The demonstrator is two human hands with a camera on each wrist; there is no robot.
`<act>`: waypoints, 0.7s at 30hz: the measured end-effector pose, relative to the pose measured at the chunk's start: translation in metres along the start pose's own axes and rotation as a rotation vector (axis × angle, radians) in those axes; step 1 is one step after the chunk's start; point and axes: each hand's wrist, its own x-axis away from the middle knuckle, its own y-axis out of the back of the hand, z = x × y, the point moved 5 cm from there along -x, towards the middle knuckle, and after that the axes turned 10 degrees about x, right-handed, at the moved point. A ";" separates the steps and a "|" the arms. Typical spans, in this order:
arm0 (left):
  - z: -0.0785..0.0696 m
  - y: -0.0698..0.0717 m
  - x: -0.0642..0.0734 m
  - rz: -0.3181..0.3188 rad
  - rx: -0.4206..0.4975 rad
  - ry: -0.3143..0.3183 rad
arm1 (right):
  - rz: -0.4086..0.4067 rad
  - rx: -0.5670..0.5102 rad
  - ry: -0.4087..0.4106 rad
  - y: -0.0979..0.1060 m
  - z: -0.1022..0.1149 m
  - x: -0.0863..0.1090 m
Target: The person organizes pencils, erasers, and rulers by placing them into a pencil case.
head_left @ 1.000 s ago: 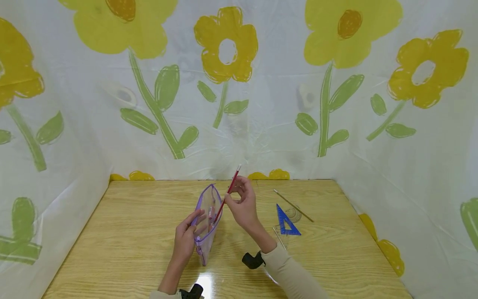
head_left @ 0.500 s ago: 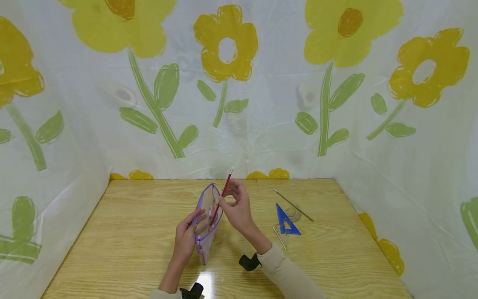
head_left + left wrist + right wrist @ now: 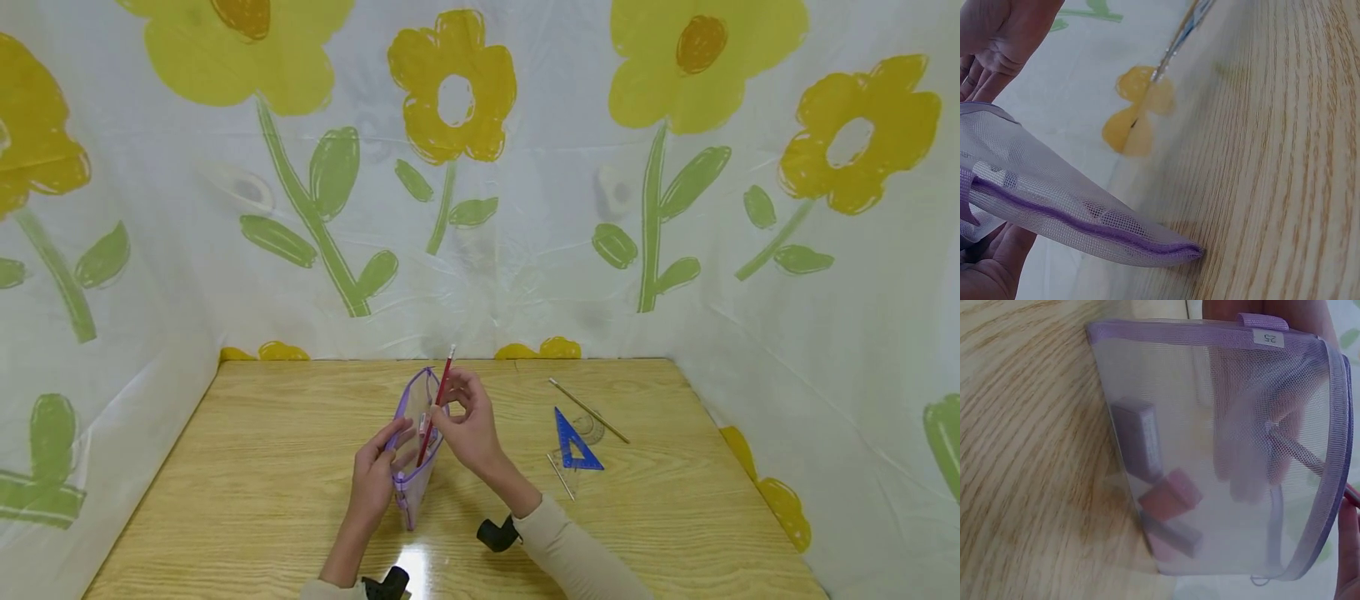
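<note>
My left hand grips the side of a purple-edged mesh pencil pouch, its mouth open and facing up. My right hand pinches a red pencil with a white eraser end at the top; its lower part slants down inside the pouch. Through the mesh, the right wrist view shows a dark block, a pinkish-red block and a greyish block at the bottom. In that view the pencil's tip lies behind the mesh, beside the left hand's fingers.
On the wooden table to the right lie a gold pencil, a blue set square, a clear protractor and a thin silvery stick. A flower-patterned curtain surrounds the table's back and sides.
My right hand has moved left and slightly down, bringing the red pencil deeper into the pouch and more upright. The left hand and the pouch have stayed in place.
</note>
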 end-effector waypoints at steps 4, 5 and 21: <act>0.001 0.000 -0.001 -0.004 -0.011 0.001 | 0.017 0.015 -0.002 -0.002 -0.004 0.001; 0.001 0.000 -0.001 -0.002 -0.010 -0.001 | 0.022 0.022 -0.004 -0.002 -0.007 0.000; 0.001 0.000 -0.002 0.001 -0.026 -0.009 | 0.044 0.065 -0.008 -0.006 -0.035 0.004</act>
